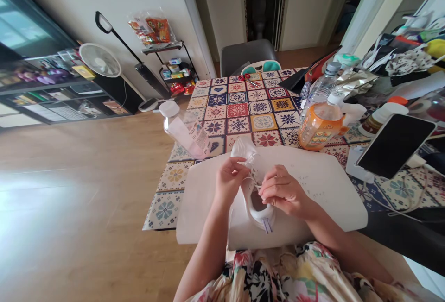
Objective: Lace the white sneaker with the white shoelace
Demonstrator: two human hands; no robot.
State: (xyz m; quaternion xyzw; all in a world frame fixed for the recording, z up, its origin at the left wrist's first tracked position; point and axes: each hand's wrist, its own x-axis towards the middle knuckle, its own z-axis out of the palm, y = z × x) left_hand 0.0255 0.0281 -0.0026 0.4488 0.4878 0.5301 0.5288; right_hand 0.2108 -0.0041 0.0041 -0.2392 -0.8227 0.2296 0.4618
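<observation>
Both our hands are at the shoe, which lies sole down on the white sheet by the table's near edge, its toe towards the far edge and its heel towards us. Our left hand is partly closed, thumb and index finger pinching the lace over the left side of the shoe. Our right hand has its fingers curled, and the fingertips grip another part of the lace just above the opening. Between our hands the lace runs in a thin, loose line.

Under the sheet we have the table, with its patterned cover showing along the left edge and beyond the sheet. A pink bottle stands by the left edge, near the sheet's far left corner. Past the sheet's far right side we see an orange bottle, with a clear bottle behind it. Near the table's right edge, a phone leans with its dark screen up towards us, above a loose cable. Red-handled scissors lie close to the far edge, and beyond that edge is a grey chair.
</observation>
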